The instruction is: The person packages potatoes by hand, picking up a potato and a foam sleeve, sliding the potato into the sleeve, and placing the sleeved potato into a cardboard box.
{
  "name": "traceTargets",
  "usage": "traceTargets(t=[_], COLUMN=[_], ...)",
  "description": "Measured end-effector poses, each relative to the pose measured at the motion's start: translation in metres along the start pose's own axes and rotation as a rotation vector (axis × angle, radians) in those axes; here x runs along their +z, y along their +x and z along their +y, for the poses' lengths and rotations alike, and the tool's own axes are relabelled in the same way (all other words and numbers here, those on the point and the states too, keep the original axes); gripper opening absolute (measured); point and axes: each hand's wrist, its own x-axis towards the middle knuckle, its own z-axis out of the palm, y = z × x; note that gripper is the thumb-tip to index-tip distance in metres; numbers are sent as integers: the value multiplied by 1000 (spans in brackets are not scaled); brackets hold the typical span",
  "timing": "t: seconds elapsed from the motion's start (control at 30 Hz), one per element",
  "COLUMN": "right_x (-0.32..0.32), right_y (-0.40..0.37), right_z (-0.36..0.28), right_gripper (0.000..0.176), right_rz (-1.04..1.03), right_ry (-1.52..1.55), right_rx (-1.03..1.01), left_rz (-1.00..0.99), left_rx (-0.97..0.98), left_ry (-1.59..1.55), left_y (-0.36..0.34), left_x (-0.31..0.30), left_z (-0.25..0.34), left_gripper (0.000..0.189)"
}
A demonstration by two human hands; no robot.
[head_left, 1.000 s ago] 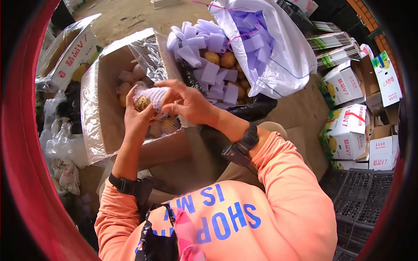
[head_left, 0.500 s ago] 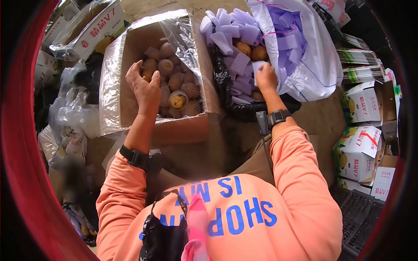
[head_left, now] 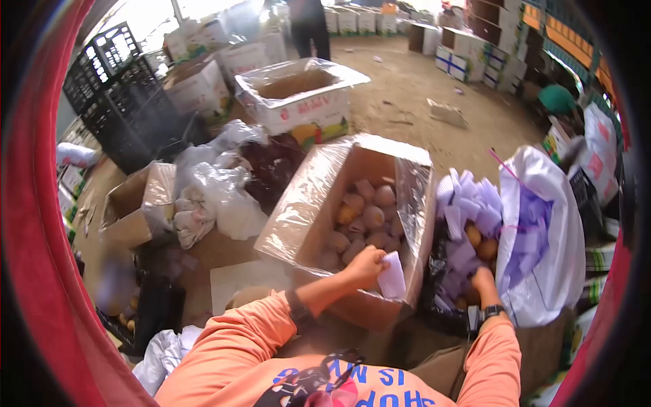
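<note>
My left hand (head_left: 368, 266) is closed on a pale lilac foam net sleeve (head_left: 392, 276), which hangs over the near side of a plastic-lined carton (head_left: 298, 227). Inside that carton lie many round yellow-brown fruits (head_left: 373, 218), most wearing foam nets. To the right, my right hand (head_left: 484, 281) reaches down into a black-lined container (head_left: 434, 281) holding loose fruits (head_left: 487, 249) and lilac foam sleeves (head_left: 468, 203). Its fingers are hidden among them. A white woven sack (head_left: 563, 251), full of more lilac sleeves, stands open right beside that hand.
Beyond the carton stands another lined carton (head_left: 305, 112). Clear plastic bags (head_left: 220, 197) and a small open box (head_left: 139, 203) lie to the left, with black crates (head_left: 122, 102) behind. A person in dark clothing (head_left: 309, 27) stands at the back; a green-capped person (head_left: 557, 100) is far right.
The view has tilted up and turned left. My left hand, open over the carton before, now grips a foam sleeve. My right hand, which had a sleeve, has gone down among the fruits.
</note>
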Motion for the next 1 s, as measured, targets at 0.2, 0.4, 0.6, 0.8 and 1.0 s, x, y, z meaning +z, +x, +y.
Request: traceTargets(t=[0.2, 0.4, 0.6, 0.8, 1.0], right_x=[64, 97, 59, -76, -148], right_y=[35, 53, -4, -63, -160], right_z=[36, 63, 22, -36, -156], right_gripper=[56, 69, 110, 81, 78], right_rz=[-336, -150, -123, 127, -15], right_ry=[-233, -3, 90, 155, 992], right_rx=[199, 299, 462, 144, -529], left_rz=[-123, -88, 27, 329, -213], left_rx=[-374, -169, -78, 42, -72], left_ry=[-326, 118, 331, -80, -938], left_y=[-21, -32, -25, -9, 7], left_x=[-15, -15, -18, -16, -8], left_z=[3, -23, 13, 30, 54], left_gripper=[32, 25, 12, 37, 71])
